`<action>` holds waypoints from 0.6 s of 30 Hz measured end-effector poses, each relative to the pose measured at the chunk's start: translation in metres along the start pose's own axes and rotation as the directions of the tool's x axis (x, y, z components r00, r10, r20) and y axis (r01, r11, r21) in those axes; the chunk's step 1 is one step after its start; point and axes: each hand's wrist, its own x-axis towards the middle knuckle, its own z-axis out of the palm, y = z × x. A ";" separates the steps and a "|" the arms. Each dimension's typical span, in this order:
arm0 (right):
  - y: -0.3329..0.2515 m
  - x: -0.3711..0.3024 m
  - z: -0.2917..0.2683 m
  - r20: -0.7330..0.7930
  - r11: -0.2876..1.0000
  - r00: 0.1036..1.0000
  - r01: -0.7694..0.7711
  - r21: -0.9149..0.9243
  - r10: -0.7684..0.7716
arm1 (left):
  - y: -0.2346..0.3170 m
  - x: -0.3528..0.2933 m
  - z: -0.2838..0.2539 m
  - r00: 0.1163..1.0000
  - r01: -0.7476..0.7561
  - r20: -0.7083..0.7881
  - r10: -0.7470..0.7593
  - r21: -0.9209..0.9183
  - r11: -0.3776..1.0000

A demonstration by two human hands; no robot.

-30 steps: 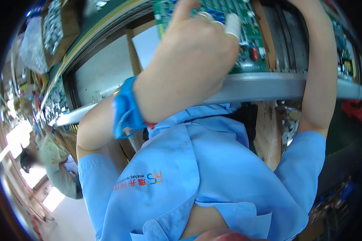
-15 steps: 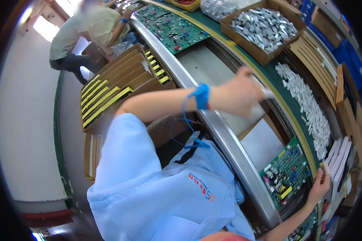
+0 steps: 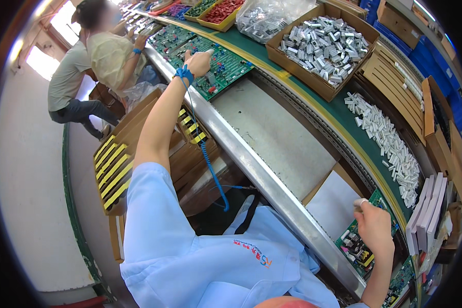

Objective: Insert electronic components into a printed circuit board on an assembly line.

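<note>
My left hand (image 3: 197, 63), with a blue wrist strap (image 3: 184, 75) and coiled cord, is over the near green circuit board (image 3: 228, 69) at the upper middle. Its thumb and a white-tipped finger are spread apart; I cannot tell whether they touch the board. At the lower right, my right hand (image 3: 376, 226) hangs above another populated circuit board (image 3: 357, 246), partly covering it. Its fingers are curled together, with a white covering on one fingertip; anything pinched there is too small to name. A white sheet (image 3: 333, 197) lies beside that board.
A metal rail (image 3: 262, 172) edges the line. Beyond lie a carton (image 3: 331, 90) of silver heat sinks, a pile of white parts (image 3: 387, 141) and a red-parts tray (image 3: 222, 14). Cartons with yellow-edged parts (image 3: 113, 169) stand left. Co-workers (image 3: 105, 51) are at the upper left.
My left hand has moved left and away, from over the metal plate to the circuit boards. My right hand has come left from the line's far edge to above the lower board.
</note>
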 end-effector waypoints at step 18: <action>0.042 -0.033 0.023 -0.025 0.948 0.948 -0.316 0.032 0.317 | 0.075 -0.048 -0.018 0.970 -0.174 0.139 0.198 -0.166 0.971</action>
